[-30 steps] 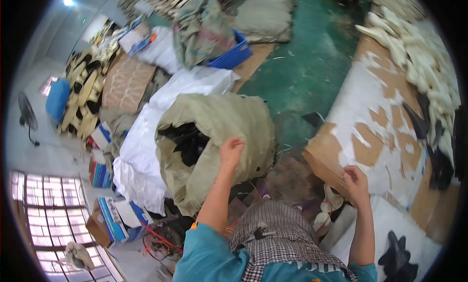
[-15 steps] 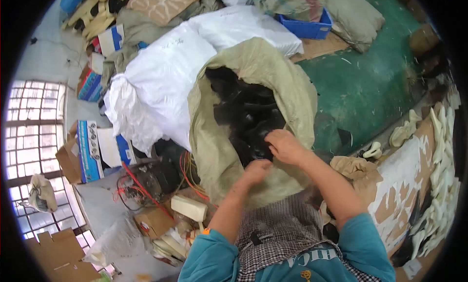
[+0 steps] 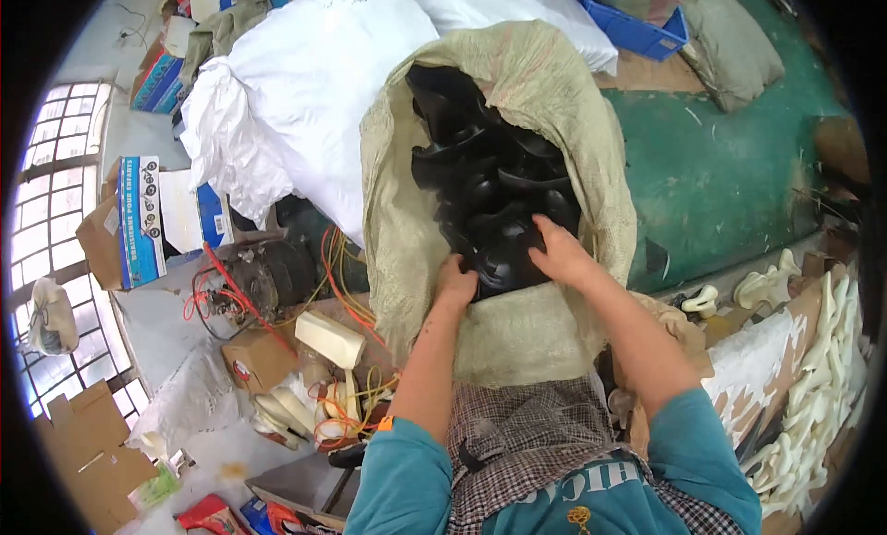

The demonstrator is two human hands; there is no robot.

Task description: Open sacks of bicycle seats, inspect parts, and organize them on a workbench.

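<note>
Right grip (image 3: 563,256) at black piece (image 3: 506,247), underside hidden

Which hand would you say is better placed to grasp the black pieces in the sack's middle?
Probably the right hand: it reaches farther over the black pieces, thumb and fingers apart; the left hand is by the left side of the sack.

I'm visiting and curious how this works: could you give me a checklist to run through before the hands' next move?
1. Green sack open: ok, its mouth gapes wide.
2. Black pieces in view: ok, several show inside.
3. Left hand at the pieces: ok, by their near left edge.
4. Right hand at the pieces: ok, over their near right part.
5. Firm grip on a piece: cannot tell.
6. Space left of the sack free: not ok, a white bag lies there.
</note>
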